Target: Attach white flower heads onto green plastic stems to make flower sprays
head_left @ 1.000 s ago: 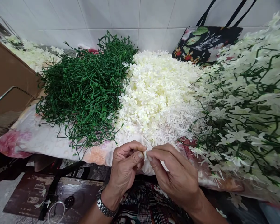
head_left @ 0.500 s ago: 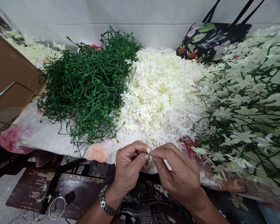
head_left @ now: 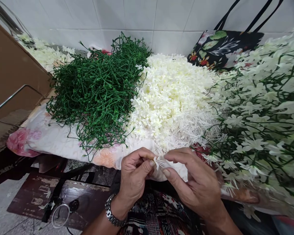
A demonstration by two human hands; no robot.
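My left hand (head_left: 134,174), with a metal watch (head_left: 111,213) on the wrist, pinches a small white plastic flower piece (head_left: 158,161) between thumb and forefinger. My right hand (head_left: 196,184) sits just to its right, thumb and forefinger loosely curled, their tips a little apart from the piece. Both hands hover at the near edge of a flowered cloth (head_left: 46,140). Behind them lies a heap of loose white flower heads (head_left: 172,94), with thin white stamen pieces (head_left: 198,125) along its near side. A tangle of green plastic stems (head_left: 98,91) is piled to the left.
Finished sprays of white flowers on green stems (head_left: 264,111) fill the right side. A black flowered bag (head_left: 222,47) leans on the white tiled wall. A brown box (head_left: 12,71) and a metal bar (head_left: 14,96) stand at the left. A dark board (head_left: 49,199) lies below.
My right fingers have drawn back to the right from the pinch, leaving the white piece in my left fingers. The view has shifted slightly.
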